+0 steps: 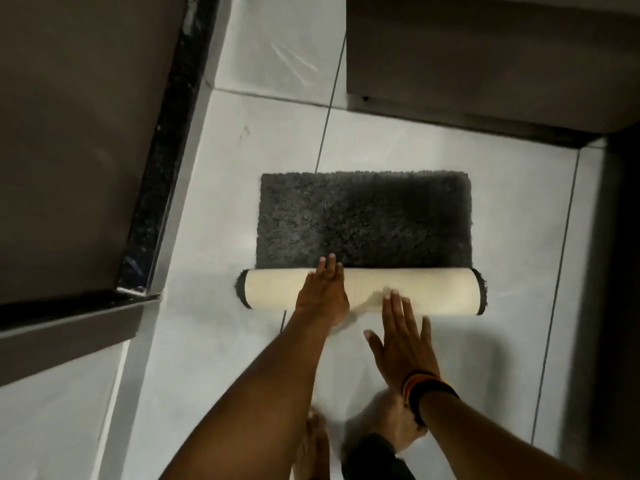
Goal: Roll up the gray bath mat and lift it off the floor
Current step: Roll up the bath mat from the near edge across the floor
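Bare feet (313,441) stand just behind the gray bath mat (363,220), half rolled on the tiled floor (221,341). Left hand (323,294) presses flat on the roll (cream backing outward); right hand (403,341) hovers spread, grasping nothing. Lifting remains.

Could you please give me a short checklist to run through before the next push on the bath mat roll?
1. Left hand flat on the roll: ok, palm lies across the top, fingertips reaching the pile.
2. Right hand on the roll: not ok, only its fingertips reach the near edge.
3. Roll even end to end: ok, both ends look level.
4. Flat part of the mat smooth ahead: ok, no folds visible.
5. Floor beyond the mat clear: ok, bare tile up to the step.
6. Roll tightness: cannot tell.
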